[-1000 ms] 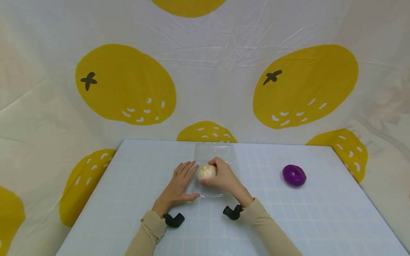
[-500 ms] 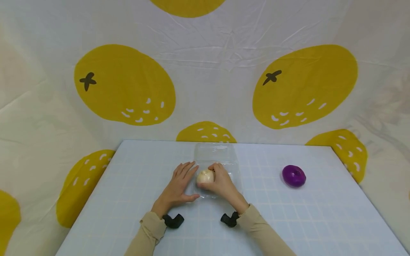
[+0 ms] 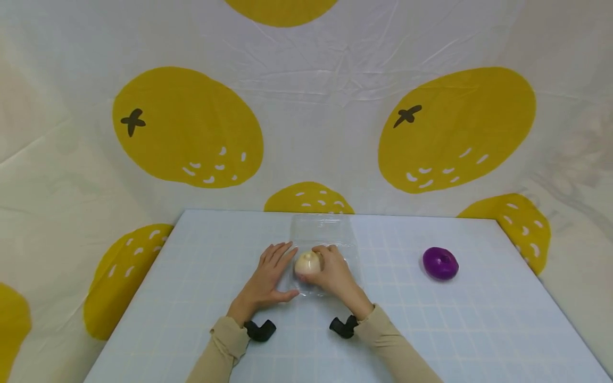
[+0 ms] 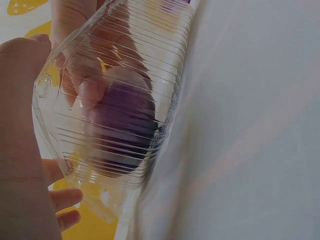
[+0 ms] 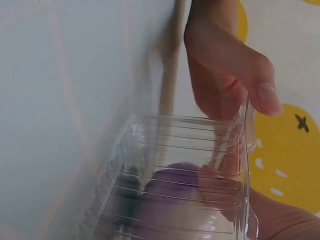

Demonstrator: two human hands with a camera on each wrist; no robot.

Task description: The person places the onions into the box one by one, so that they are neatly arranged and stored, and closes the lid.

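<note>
My right hand (image 3: 335, 274) grips a round turnip (image 3: 307, 264) over the near half of a clear plastic clamshell box (image 3: 354, 266). Cream-white skin shows from above. Through the ribbed box wall in the left wrist view, the turnip (image 4: 122, 107) looks purple lower down, inside the box and close to its floor; whether it touches the floor I cannot tell. My left hand (image 3: 261, 279) lies along the box's left side, fingers straight and spread, its thumb at the near edge. In the right wrist view the left thumb (image 5: 267, 95) is at the rim.
A purple round vegetable (image 3: 440, 263) lies on the table to the right. The box's lid (image 3: 321, 227) is folded back toward the table's far edge. Behind the table hangs a white cloth with yellow fruit prints (image 3: 191, 127).
My right hand has brought the turnip slightly down and nearer to me, into the box, and then barely moved. My left hand has stayed in place.
</note>
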